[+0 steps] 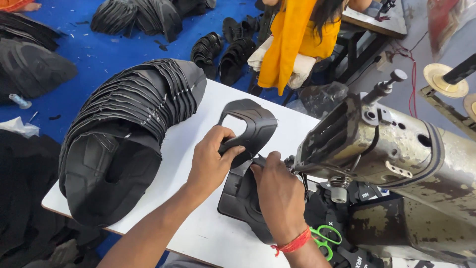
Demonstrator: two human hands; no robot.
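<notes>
Head cam, looking down on a white table (198, 233). Left hand (210, 161) has thumb & fingers pinched on the lower edge of a black shoe piece (255, 124), a curved cut-out w/ a window in it, lifted off the table and tilted up toward the far side. Right hand (277, 193) sits just beside it, fingers curled together at the seam where that piece meets a second black piece (238, 198) lying flat under both hands; can't tell exactly what the fingertips grip. Red thread band on the right wrist. Sewing machine (391, 149), worn metal, right next to the hands. Green scissors (325, 238) near the right wrist. Big stack of black pieces (134, 119) on the table's left. Someone in yellow (297, 34) sits beyond, well apart.
</notes>
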